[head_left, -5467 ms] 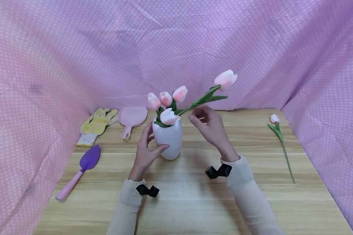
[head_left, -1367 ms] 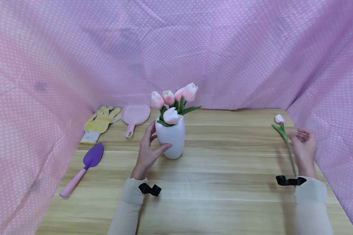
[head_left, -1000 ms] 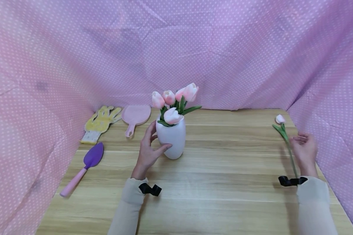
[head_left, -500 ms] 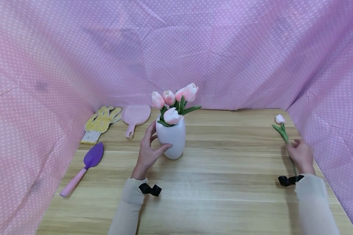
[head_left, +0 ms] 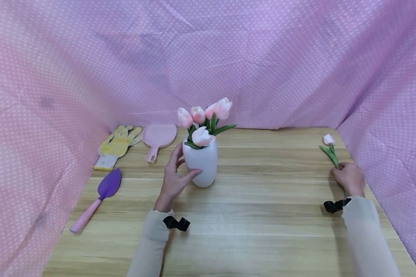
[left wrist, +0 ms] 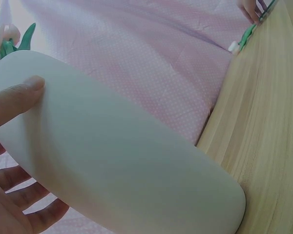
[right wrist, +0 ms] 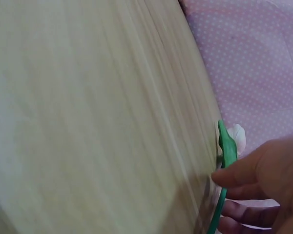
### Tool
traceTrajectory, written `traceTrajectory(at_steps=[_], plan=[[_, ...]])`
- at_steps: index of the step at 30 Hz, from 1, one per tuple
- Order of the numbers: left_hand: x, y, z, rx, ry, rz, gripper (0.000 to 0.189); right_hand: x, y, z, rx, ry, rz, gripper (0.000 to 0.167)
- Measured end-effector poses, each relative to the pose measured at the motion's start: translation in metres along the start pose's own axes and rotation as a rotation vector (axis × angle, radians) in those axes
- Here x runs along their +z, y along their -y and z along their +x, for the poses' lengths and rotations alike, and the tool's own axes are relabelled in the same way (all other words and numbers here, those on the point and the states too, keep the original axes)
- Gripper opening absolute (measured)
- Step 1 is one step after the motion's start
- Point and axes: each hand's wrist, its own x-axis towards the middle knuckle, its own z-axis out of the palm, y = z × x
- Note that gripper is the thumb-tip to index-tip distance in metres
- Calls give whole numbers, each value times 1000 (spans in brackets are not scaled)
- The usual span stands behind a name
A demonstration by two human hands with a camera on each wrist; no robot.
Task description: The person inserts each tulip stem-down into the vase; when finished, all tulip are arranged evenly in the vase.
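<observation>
My left hand (head_left: 175, 180) grips the white vase (head_left: 205, 165) from its left side, thumb across the front and fingers behind. Several pink-and-white tulips (head_left: 202, 136) with green leaves stand in the vase. At the right of the table, my right hand (head_left: 350, 177) pinches the green stem of a single tulip (head_left: 328, 139), just below its leaves. The right wrist view shows thumb and fingertips at that stem (right wrist: 218, 209). In the left wrist view the vase (left wrist: 117, 146) fills much of the picture and its base meets the table.
At the left lie a yellow-and-white glove (head_left: 114, 148), a pink dustpan-like scoop (head_left: 159, 135) and a purple trowel (head_left: 109, 184) with a pink handle. Pink dotted cloth (head_left: 208, 57) hangs behind and beside the wooden table (head_left: 263, 215).
One tulip, earlier slanting out of the vase, now stands with the others. My right hand has moved from beside the vase to the lone tulip, lowered and pinched its stem. The left hand keeps its grip.
</observation>
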Motion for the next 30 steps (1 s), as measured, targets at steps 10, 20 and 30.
traceTrajectory(at_steps=[10,20,30], plan=[[0,-1,0,11,-2,-2,93,-8,-5,-3,19,50,-22,48],[0,0,1,1,-1,-3,93,-15,-2,-4,55,110,-39,48],[-1,-1,0,-8,3,-14,89,-18,-2,-6,41,169,1,43]])
